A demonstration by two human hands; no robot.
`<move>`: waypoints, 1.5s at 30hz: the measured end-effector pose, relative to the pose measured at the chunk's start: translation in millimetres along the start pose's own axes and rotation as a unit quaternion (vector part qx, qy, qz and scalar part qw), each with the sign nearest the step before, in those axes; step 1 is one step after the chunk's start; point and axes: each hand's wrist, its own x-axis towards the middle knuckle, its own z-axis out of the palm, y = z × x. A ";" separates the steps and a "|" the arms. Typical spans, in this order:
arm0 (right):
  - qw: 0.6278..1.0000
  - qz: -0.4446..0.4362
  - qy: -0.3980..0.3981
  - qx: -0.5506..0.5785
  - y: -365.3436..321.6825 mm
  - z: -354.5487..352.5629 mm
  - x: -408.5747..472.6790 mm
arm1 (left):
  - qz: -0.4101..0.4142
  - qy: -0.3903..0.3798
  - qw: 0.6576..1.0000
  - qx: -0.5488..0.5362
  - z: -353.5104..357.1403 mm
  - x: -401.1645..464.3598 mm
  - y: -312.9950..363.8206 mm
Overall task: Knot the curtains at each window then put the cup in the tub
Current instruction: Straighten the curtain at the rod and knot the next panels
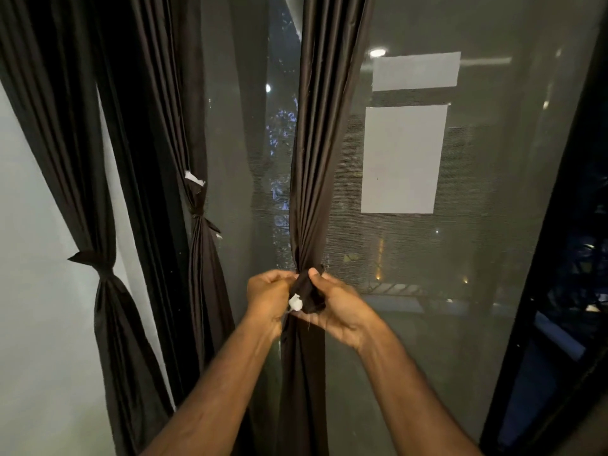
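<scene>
Both hands met at six o'clock of centre: the left hand (268, 299) and right hand (332, 307) each gripped the gathered dark curtain (312, 159). Two tied curtains (102, 268) hung at nine o'clock.

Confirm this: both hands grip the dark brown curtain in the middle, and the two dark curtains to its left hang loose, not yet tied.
Not quite. Both hands, left hand and right hand, do grip the middle dark brown curtain, but the head view shows the far-left dark curtain and the second dark curtain already cinched.

No readable text, labels or signs.
</scene>
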 end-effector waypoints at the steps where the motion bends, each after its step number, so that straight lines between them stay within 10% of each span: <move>1: 1.000 -0.006 0.006 -0.024 1.4 2.1 0.4 | -0.001 -0.008 1.000 -0.002 -3.5 0.7 -1.2; 9: 0.977 -0.133 0.055 -0.158 20.6 4.7 4.1 | 0.185 -0.028 0.938 0.291 -19.3 -5.8 -0.8; 13: 0.971 -0.163 0.051 -0.165 27.3 -0.8 8.1 | 0.070 -0.160 0.962 0.208 -16.5 -12.6 -6.0; 19: 0.955 -0.201 0.017 -0.216 27.4 -24.0 10.0 | 0.154 -0.155 0.935 0.280 -21.5 -11.8 3.9; 35: 0.734 -0.478 0.056 -0.480 15.7 -51.1 -23.4 | 0.349 -0.226 0.857 0.306 -7.0 -1.1 -12.2; 41: 0.739 -0.504 0.083 -0.439 -8.5 -35.9 -21.4 | 0.430 -0.249 0.802 0.331 -3.0 -10.0 -20.6; 45: 0.755 -0.491 0.074 -0.429 -12.2 -35.1 -24.0 | 0.396 -0.214 0.843 0.295 0.3 -12.3 -21.8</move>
